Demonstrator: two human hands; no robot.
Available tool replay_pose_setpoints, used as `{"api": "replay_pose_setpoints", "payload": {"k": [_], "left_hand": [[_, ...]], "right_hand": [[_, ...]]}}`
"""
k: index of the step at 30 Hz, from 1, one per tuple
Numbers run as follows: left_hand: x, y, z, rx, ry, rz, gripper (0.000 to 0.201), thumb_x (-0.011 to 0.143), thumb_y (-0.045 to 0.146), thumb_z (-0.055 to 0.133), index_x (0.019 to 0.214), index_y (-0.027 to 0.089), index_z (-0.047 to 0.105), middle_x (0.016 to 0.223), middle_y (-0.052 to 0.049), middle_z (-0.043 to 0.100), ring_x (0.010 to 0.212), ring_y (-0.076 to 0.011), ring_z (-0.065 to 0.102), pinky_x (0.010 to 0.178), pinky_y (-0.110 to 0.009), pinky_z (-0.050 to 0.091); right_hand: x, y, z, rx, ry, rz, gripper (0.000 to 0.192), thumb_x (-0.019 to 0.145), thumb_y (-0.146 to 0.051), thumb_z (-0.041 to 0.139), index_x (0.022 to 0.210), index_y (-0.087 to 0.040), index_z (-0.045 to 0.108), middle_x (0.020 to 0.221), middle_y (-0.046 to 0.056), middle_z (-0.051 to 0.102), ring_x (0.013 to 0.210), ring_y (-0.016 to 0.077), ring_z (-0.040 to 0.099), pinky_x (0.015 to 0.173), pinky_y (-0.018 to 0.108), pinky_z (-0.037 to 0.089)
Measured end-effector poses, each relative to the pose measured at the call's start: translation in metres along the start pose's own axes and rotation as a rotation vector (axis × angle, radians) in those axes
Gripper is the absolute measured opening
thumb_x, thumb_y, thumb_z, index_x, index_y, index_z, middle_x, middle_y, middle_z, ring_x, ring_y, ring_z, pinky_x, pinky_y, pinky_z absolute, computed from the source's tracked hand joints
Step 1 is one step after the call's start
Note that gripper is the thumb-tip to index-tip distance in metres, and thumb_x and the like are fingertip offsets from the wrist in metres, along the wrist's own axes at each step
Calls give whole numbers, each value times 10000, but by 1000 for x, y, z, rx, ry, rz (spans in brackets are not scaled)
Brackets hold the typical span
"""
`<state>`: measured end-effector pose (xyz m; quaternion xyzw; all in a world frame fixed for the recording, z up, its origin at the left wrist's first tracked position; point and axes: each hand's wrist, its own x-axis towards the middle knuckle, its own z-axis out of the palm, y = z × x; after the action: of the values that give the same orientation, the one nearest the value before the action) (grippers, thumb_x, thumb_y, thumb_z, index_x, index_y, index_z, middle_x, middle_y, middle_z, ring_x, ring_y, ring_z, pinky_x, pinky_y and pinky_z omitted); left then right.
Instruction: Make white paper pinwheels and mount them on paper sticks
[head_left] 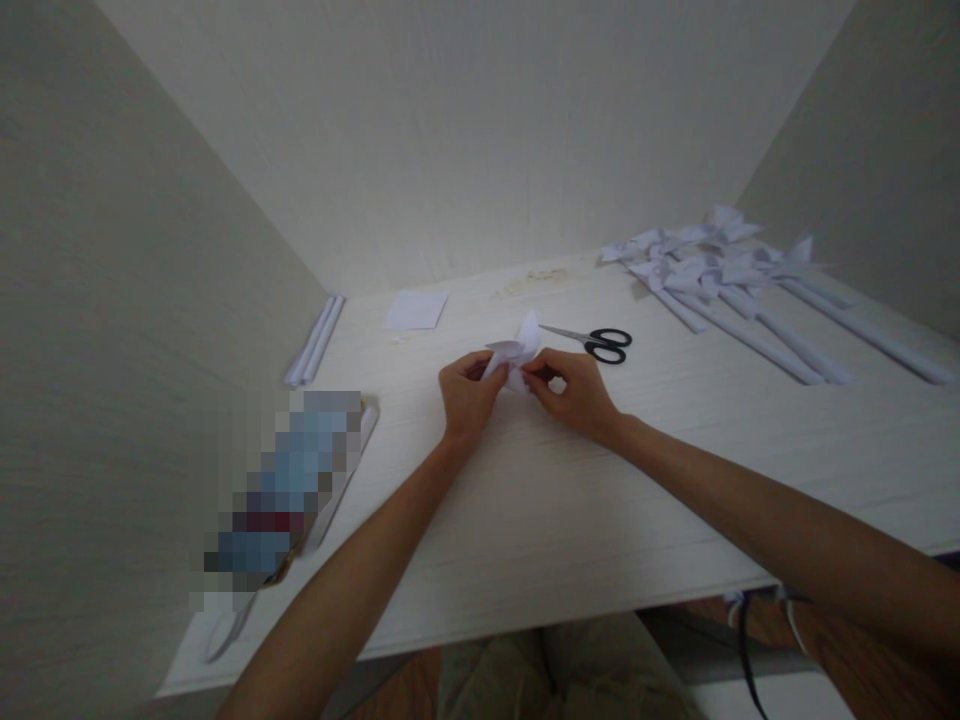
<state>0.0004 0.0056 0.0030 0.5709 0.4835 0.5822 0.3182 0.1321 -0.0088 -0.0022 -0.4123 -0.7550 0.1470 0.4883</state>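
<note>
Both the left hand (466, 392) and the right hand (574, 390) pinch a folded white paper piece (516, 358) at mid table. Scissors (600, 343) lie just right of it. The near table edge (570, 615) has free room.

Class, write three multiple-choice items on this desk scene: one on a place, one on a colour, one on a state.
1. Where do the scissors lie?
A. beyond the right hand
B. on the floor
C. against the left wall

2. What colour are the scissor handles?
A. red
B. black
C. yellow

3. How is the folded paper piece held?
A. lying untouched
B. in one hand
C. pinched by both hands

Key: 1 A, they rest on the table just past that hand; 2 B, both loops are black; 3 C, the left hand and right hand grip it.
</note>
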Motion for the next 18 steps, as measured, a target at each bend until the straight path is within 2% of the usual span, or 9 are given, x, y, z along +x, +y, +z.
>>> {"api": "replay_pose_setpoints", "payload": {"k": [18], "left_hand": [[1, -3, -3, 5, -28, -8, 135, 588, 163, 585, 700, 136, 655, 661, -15, 649, 585, -124, 576, 537, -233, 458]], "right_hand": [[0, -1, 1, -16, -20, 6, 100, 677, -110, 488, 659, -140, 582, 577, 11, 596, 509, 94, 508, 488, 195, 381]]}}
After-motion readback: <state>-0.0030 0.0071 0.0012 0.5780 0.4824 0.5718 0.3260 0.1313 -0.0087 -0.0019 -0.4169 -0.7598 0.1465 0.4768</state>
